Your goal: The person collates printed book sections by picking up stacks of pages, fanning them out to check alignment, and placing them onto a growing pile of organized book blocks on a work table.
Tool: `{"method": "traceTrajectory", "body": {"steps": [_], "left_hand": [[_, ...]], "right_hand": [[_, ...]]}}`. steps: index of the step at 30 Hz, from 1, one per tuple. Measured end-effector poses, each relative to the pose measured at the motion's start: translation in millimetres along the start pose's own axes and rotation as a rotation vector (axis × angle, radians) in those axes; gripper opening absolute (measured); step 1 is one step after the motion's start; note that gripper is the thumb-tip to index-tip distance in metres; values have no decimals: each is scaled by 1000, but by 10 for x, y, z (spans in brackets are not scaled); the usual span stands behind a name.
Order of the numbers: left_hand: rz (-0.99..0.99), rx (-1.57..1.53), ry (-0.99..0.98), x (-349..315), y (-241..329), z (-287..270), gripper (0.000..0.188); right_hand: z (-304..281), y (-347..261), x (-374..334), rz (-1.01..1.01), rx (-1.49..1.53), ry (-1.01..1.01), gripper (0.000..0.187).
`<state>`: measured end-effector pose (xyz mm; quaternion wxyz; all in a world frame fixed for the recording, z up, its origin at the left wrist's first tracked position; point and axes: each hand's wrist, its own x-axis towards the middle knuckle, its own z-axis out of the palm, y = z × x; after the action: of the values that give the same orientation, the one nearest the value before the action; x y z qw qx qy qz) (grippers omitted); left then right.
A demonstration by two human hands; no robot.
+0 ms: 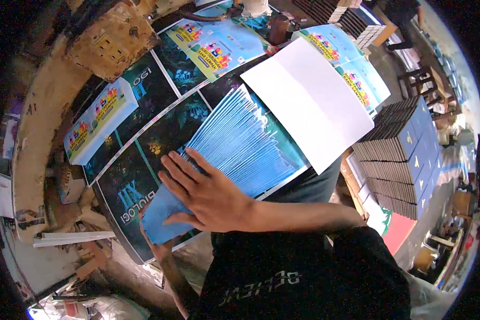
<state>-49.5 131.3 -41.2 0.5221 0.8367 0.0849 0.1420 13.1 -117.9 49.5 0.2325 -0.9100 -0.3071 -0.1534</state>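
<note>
A thick fan of blue printed sheets [237,144] spreads over the table in front of me, its layered edges splayed toward the far side. My right hand [202,194] lies across the narrow near-left end of the fan, palm down with fingers stretched out and apart. Below that end, my left hand [157,248] grips the sheets' corner from the outer side; most of its fingers are hidden beneath the paper. Right of the fan, a blank white sheet [309,101] partly covers blue-and-yellow printed covers [357,80].
Dark printed poster sheets [160,138] cover the tabletop. More printed covers lie at the left [101,122] and far side [218,50]. Tall piles of dark-blue books [400,154] stand at the right. A worn wooden block with a socket [109,45] sits far left.
</note>
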Motion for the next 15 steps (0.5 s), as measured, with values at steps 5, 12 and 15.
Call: {"method": "traceTrajectory", "body": {"steps": [5,12,15], "left_hand": [[-25,-44,25,-99,-172,-46,124],[-46,-85,35,-166,-214,-36,121],[-52,-100,32,-161,-167,-11,119]], "right_hand": [[-338,567,104,108,-252,-26,67],[-768,1861,-143,730,746,-87,43],[-561,1610,-157,849,948,60,61]]}}
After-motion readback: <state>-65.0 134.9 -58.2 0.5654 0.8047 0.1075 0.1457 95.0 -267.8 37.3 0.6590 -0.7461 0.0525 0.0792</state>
